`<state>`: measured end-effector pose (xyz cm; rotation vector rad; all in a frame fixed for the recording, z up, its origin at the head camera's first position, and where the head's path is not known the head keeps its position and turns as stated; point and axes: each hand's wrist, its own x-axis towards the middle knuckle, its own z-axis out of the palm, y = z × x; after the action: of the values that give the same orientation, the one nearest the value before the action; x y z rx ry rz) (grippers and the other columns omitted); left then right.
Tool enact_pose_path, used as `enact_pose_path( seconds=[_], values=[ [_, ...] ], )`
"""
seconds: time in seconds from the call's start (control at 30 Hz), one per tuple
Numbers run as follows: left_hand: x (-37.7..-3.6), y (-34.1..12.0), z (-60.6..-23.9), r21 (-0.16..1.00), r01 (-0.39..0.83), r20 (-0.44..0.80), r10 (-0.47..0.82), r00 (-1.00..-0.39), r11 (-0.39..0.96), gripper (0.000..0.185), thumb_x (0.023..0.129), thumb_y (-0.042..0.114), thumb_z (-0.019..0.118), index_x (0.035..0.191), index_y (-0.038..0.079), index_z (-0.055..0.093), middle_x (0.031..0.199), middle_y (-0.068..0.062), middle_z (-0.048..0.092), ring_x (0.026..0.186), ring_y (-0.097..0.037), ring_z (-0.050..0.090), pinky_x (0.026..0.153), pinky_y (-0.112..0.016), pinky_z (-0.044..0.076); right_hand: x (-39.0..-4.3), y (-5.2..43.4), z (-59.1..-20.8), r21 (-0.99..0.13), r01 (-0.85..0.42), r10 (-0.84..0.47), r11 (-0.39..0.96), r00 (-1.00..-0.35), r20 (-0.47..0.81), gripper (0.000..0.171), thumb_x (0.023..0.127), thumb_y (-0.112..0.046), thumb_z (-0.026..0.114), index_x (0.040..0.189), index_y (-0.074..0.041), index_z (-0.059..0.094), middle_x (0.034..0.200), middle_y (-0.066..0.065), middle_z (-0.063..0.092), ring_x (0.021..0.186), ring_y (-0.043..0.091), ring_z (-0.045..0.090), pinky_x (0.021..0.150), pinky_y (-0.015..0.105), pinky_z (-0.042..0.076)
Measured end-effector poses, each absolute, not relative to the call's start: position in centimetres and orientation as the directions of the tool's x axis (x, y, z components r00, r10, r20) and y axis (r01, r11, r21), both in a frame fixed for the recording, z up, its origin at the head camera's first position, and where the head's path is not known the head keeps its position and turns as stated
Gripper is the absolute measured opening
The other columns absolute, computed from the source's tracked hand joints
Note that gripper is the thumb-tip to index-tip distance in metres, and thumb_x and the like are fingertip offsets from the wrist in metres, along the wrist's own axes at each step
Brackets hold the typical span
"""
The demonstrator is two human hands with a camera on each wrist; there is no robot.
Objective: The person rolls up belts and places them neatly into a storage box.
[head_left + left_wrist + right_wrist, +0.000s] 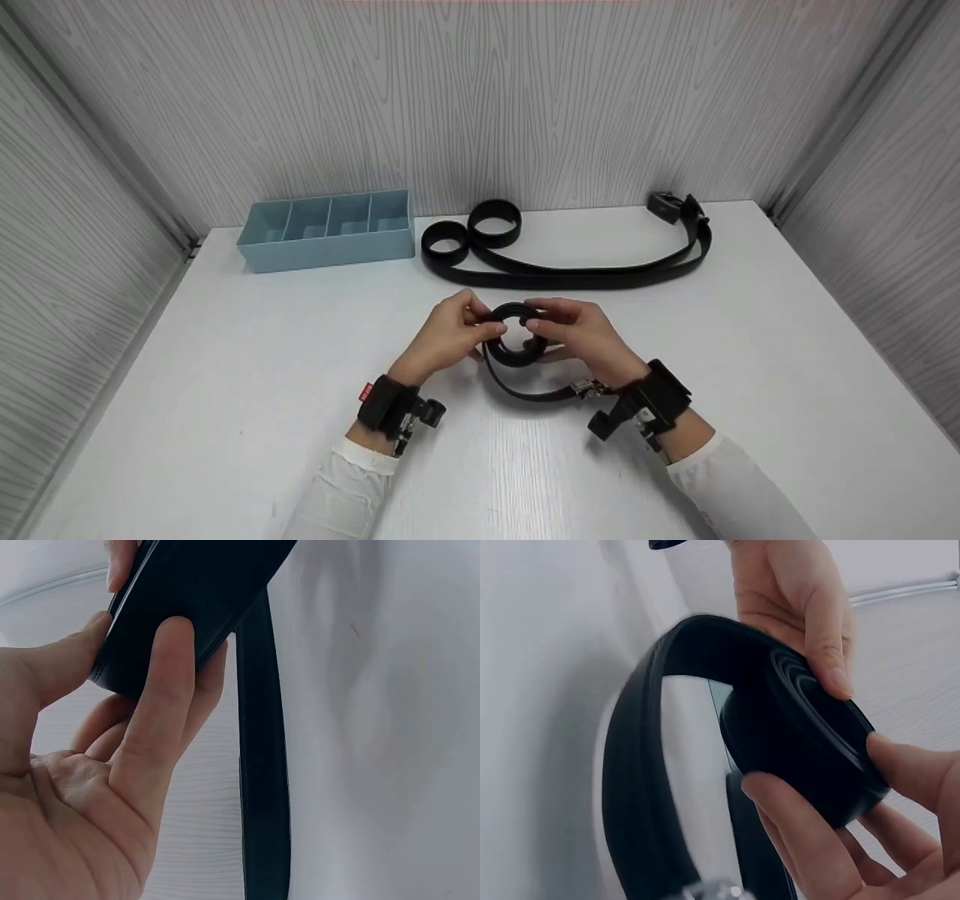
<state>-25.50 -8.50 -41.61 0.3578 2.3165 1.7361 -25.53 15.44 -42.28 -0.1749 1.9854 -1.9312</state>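
From the head view, the left hand (442, 334) and right hand (581, 337) both pinch a half-rolled belt (516, 341) just above the surface (225, 390), its loose tail curving under the right fingers to the buckle (589, 388); well beyond the fingers lie a second belt (562, 262) and a blue tray (330, 229) whose four compartments look empty. The left wrist view shows thumb and fingers (161, 712) curled round the coil's edge (195, 600), so the roll likely stays tight if that pinch holds while the tail feeds in flat. The right wrist view shows fingertips (832, 667) clamping the stacked layers (802, 742), which should be kept flush.
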Motion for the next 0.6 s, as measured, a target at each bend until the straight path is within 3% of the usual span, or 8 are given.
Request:
enact_pose_path(
  seconds=[0.3,0.6],
  values=[
    [-25.42,-8.91,-41.26,0.937,0.12,-0.046,0.455,-0.889,0.328,0.023,0.094,0.011,0.079,0.103,0.0,0.061,0.098,-0.012,0.077,0.076,-0.013,0.069,0.056,-0.03,0.059,-25.61,15.96,-41.68,-0.959,0.074,-0.462,0.273,-0.864,-0.198,0.052,0.094,-0.019,0.079,0.142,-0.008,0.063,0.128,0.017,0.069,0.097,0.029,0.073,0.074,0.044,0.065],
    [-25.5,-8.66,-41.71,0.944,0.071,-0.055,0.364,-0.93,0.323,0.023,0.095,0.016,0.078,0.106,0.003,0.062,0.103,-0.009,0.076,0.08,-0.015,0.07,0.059,-0.029,0.06,-25.7,15.85,-42.07,-0.98,0.134,-0.406,0.149,-0.895,-0.185,0.05,0.097,-0.013,0.075,0.144,-0.003,0.06,0.133,0.021,0.066,0.101,0.026,0.072,0.076,0.043,0.065]
  ],
)
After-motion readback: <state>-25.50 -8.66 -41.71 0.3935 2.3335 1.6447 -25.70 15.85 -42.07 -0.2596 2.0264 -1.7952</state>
